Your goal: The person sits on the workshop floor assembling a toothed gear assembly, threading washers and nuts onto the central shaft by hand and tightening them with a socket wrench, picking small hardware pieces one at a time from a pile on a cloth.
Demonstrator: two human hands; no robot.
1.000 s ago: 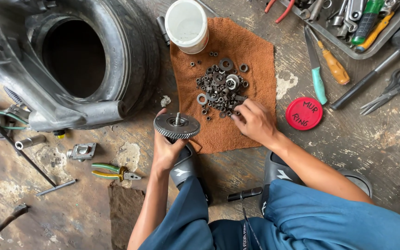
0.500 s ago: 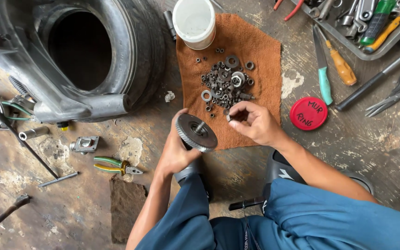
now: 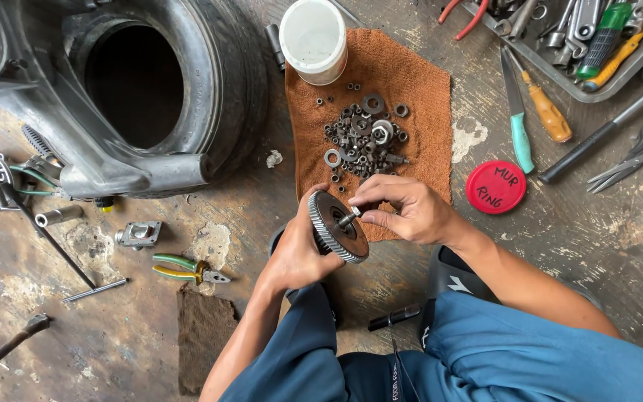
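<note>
Over the near edge of the brown cloth (image 3: 411, 82), my left hand (image 3: 295, 257) grips the toothed gear (image 3: 338, 225) by its rim, tilted up, while my right hand (image 3: 407, 212) pinches a small part at its shaft. Best to keep the gear steady and the part square. Loose washers and nuts (image 3: 366, 141) lie heaped on the cloth; the tray (image 3: 634, 63) holds screwdrivers.

One gear (image 3: 338, 225), two screwdrivers (image 3: 547, 113).
</note>
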